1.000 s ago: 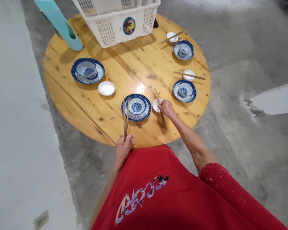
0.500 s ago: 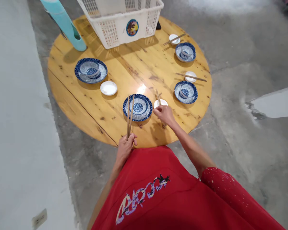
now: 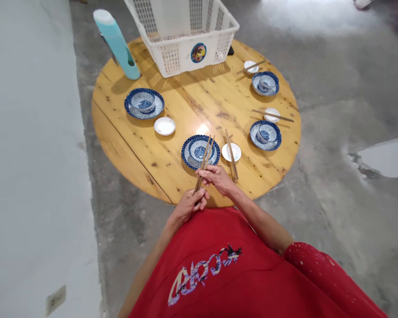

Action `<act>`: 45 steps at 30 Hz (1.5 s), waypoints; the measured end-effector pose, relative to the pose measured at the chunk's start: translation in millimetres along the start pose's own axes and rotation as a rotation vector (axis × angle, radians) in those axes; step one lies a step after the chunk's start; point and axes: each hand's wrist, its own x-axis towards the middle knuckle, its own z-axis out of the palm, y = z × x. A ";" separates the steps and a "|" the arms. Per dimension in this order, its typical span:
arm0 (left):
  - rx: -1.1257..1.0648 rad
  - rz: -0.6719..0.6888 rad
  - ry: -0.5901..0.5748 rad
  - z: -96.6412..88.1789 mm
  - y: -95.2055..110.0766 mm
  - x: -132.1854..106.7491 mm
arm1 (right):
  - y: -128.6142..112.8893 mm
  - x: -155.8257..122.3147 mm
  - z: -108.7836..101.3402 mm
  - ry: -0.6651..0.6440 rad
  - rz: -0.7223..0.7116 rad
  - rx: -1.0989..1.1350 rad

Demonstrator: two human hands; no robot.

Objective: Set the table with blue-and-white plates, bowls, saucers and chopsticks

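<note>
Round wooden table (image 3: 232, 92) on a grey concrete floor (image 3: 321, 132). Holding chopsticks (image 3: 204, 157) slanted over the near part of a blue-patterned plate (image 3: 183, 152), with the grip of the left hand (image 3: 188, 204) closed around their near ends, this side of the plate, and the grip of the right hand (image 3: 218, 179) pinching farther up, at the plate's near edge. Likely light, stiff and smooth, apt to roll or splay; best taken around the middle as one bundle.

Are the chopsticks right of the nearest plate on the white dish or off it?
On: the chopsticks lie across the white dish, their ends sticking out past its rim on both sides.
</note>
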 end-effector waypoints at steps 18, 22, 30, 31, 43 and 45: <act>0.012 0.205 1.137 -127.0 -83.5 -102.9 | 26.8 56.2 59.6 0.182 -0.597 -1.028; -0.136 0.110 1.232 -133.2 -125.3 -132.8 | 39.9 60.9 62.0 0.168 -0.559 -1.203; -0.408 0.022 1.272 -140.2 -162.3 -177.7 | 30.2 73.0 94.5 0.191 -0.539 -1.426; -0.398 0.030 1.276 -143.0 -164.1 -182.6 | 28.3 75.8 99.0 0.193 -0.527 -1.443; -0.191 0.009 1.313 -176.7 -135.8 -188.4 | 22.2 73.2 89.8 0.290 -0.512 -1.156; -0.070 0.018 1.247 -180.2 -116.6 -179.8 | 18.4 75.2 91.6 0.300 -0.462 -0.964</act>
